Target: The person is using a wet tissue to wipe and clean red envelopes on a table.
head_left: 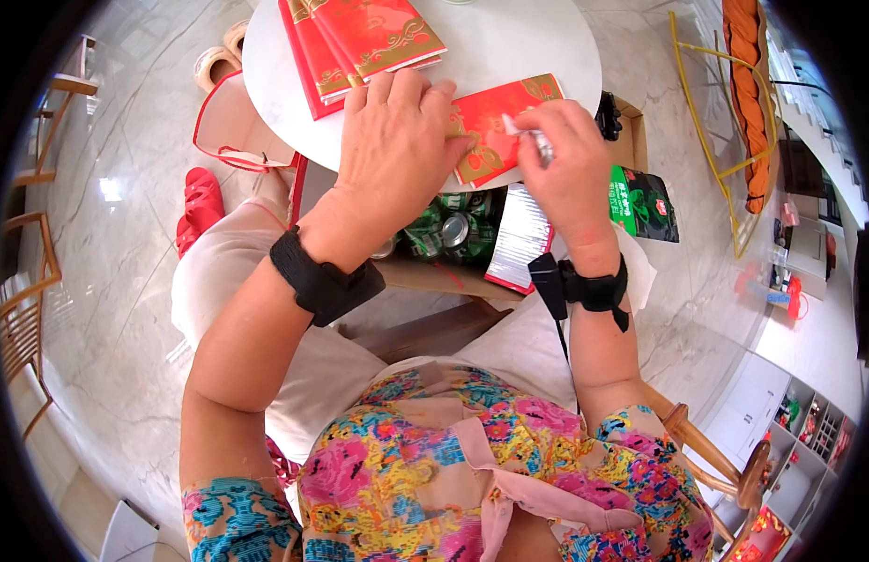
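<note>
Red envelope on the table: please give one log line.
left hand: pressing red envelope | right hand: pinching small silvery item | white round table

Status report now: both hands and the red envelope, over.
Left hand flat on red envelope. Right hand pinching small silvery item over it. Nothing blocking.

A red envelope point(495, 126) with gold ornament lies flat at the near edge of the round white table point(528, 42), its left end pinned under the fingers of the left hand point(397, 140), while the right hand point(565, 159), at its right end, pinches a small silvery-white object point(528, 136) just above it.
</note>
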`<act>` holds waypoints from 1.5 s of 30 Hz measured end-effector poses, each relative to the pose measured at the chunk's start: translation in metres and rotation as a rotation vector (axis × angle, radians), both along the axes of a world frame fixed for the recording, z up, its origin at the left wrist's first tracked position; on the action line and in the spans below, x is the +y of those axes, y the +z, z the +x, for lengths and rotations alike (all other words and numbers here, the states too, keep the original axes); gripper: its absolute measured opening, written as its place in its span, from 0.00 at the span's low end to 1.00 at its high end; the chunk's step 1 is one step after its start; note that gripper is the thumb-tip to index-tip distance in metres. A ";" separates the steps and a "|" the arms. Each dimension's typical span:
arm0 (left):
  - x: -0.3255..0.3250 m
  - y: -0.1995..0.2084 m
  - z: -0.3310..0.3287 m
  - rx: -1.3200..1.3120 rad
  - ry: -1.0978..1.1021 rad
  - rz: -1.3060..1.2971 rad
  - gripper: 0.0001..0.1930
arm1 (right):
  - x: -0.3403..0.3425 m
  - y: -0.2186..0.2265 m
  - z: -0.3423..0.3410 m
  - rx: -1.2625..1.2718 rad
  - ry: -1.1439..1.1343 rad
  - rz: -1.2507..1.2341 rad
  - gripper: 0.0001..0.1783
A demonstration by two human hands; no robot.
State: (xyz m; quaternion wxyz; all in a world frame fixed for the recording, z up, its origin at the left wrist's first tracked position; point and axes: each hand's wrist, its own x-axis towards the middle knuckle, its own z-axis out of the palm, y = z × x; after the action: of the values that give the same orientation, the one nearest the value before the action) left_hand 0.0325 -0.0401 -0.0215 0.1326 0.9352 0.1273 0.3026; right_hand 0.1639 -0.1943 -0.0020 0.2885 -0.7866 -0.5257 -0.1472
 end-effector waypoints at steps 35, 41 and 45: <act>-0.003 0.004 -0.005 -0.057 -0.172 -0.077 0.33 | 0.007 0.007 0.013 0.028 -0.066 0.224 0.11; 0.007 -0.001 -0.004 -0.028 -0.238 -0.152 0.37 | 0.019 -0.005 -0.010 0.059 0.271 0.061 0.11; 0.010 0.003 -0.008 0.026 -0.279 -0.205 0.41 | 0.016 -0.002 0.008 -0.064 0.079 0.056 0.09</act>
State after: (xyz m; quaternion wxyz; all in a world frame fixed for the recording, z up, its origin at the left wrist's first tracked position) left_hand 0.0247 -0.0301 -0.0185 0.2664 0.9292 0.0281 0.2545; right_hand 0.1715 -0.1782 -0.0036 0.2990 -0.7516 -0.5611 -0.1757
